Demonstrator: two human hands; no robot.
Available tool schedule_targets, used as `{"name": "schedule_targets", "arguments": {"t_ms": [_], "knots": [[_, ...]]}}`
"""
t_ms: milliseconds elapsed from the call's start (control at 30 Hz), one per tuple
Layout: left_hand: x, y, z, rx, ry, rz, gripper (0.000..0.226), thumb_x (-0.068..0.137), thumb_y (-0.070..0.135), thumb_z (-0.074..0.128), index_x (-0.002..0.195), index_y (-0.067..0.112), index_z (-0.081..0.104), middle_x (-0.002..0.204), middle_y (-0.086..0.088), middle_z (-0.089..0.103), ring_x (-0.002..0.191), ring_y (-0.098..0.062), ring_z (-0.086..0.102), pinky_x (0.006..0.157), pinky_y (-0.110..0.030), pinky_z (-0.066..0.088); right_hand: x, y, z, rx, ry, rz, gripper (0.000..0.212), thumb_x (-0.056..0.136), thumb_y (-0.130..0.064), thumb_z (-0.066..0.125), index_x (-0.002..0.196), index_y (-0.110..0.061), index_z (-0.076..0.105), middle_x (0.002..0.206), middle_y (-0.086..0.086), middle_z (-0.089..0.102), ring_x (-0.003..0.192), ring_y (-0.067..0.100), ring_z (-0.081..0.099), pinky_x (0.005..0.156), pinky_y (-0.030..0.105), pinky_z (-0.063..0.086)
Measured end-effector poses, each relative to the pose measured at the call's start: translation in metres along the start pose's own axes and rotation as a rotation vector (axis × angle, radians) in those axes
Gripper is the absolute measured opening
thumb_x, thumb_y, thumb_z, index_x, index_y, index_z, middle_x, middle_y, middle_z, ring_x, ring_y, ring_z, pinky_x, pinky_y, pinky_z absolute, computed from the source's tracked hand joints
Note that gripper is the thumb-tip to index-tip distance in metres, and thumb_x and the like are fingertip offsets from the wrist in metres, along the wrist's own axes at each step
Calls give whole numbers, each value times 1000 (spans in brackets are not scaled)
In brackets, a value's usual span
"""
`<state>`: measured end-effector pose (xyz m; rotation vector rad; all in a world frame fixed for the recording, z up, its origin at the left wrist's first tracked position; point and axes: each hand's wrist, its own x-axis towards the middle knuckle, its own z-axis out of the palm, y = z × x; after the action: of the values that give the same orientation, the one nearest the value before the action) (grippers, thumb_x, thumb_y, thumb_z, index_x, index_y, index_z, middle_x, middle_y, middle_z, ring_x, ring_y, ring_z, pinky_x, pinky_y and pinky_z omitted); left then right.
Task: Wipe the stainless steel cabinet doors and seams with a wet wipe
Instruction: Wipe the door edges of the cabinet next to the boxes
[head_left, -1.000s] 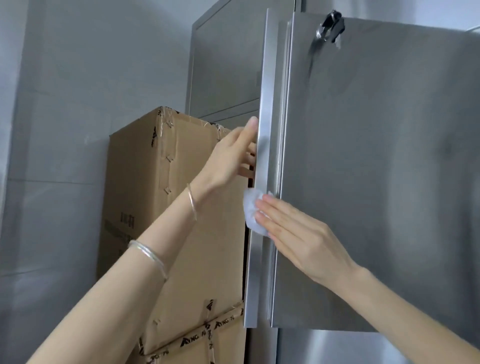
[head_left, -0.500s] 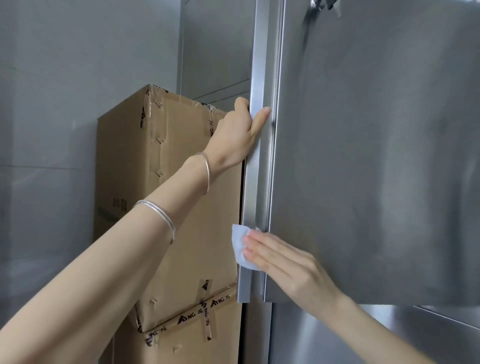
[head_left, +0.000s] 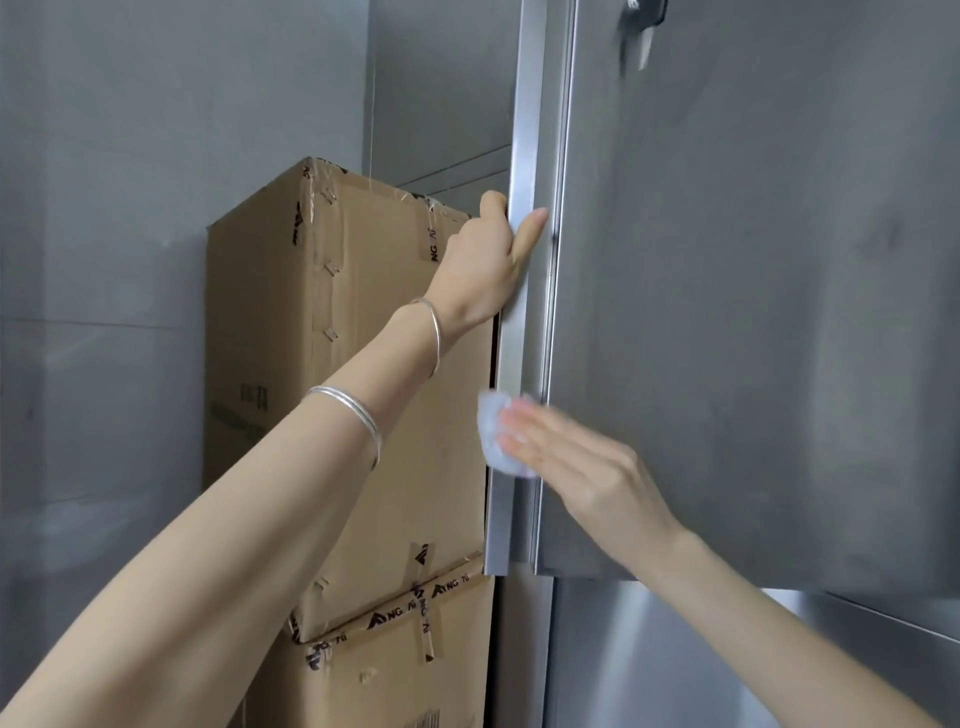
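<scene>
Head view: left hand (head_left: 485, 265) closed around the door's (head_left: 753, 312) left edge strip (head_left: 522, 291), thumb on its front face; right hand (head_left: 571, 467), fingers flat and blurred, pressing the wet wipe (head_left: 493, 439) against the strip near the door's lower left corner; stacked cardboard boxes (head_left: 322, 415) behind.

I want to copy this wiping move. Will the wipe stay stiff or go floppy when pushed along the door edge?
Probably floppy: the wipe bunches under the right hand. Likely light, since flat fingers alone pin it to the door.
</scene>
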<state>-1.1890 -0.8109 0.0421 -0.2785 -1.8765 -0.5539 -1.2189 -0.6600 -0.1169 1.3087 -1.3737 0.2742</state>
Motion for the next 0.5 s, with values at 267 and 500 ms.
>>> {"name": "schedule_targets", "arguments": {"t_ms": [267, 500], "knots": [[-14, -1, 5, 46, 26, -51, 39, 101, 42, 37, 73, 18, 27, 60, 4, 37, 55, -14, 36, 59, -35, 11, -74, -39, 15, 75, -135, -123, 25, 82, 6, 66, 106, 2, 69, 117, 12, 65, 117, 24, 57, 90, 36, 52], [-19, -4, 14, -13, -14, -104, 36, 102, 43, 32, 88, 10, 31, 69, -4, 46, 72, -37, 45, 62, -36, 20, -20, -10, -8, 165, 122, 172, 25, 98, -12, 50, 99, 1, 72, 107, 8, 68, 105, 20, 62, 92, 26, 49]]}}
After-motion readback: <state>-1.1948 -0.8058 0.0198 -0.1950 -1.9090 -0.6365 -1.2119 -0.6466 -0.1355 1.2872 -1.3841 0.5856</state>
